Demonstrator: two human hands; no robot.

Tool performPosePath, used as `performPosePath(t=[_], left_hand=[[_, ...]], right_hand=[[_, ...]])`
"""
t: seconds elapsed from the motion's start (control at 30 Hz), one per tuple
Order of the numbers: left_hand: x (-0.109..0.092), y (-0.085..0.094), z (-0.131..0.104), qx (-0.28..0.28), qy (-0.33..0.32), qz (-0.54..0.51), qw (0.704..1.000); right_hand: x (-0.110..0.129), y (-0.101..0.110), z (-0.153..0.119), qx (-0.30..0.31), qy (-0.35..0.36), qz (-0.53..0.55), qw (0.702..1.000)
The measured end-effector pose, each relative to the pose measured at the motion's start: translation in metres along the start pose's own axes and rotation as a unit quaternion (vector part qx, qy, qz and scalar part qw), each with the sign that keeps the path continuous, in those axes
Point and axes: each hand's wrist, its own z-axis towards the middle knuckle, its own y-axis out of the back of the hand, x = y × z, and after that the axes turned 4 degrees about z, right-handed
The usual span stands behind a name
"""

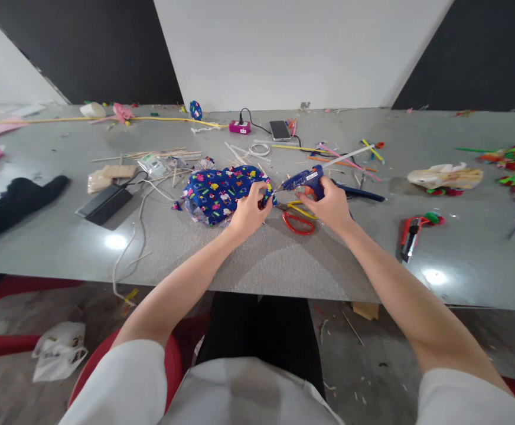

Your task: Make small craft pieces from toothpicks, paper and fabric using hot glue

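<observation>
A blue patterned cloth piece [219, 192] lies on the grey table [284, 268]. At its right end my left hand [254, 208] pinches the fabric between its fingers. My right hand [328, 203] is wrapped round the handle of a blue glue gun [300, 180], whose tip points left and sits close to the fingers of my left hand. A clear glue stick [350, 154] sticks out of the back of the gun. Just below the gun lie scissors with red handles [299, 224].
Behind are a purple power socket [240, 127], a phone [280, 130] and coloured pipe cleaners [372, 151]. A black box [107, 203] with a white cord lies left; a cutter knife [410, 239] and a bundled cloth piece [446, 177] lie right.
</observation>
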Motion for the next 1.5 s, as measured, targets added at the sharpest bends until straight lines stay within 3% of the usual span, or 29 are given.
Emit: performPosePath(t=[1.5], left_hand=[[-0.0031, 0.0020, 0.0014, -0.003, 0.018, -0.021, 1.000]], right_hand=[[0.0011, 0.0003, 0.0000, 0.009, -0.011, -0.012, 1.000]])
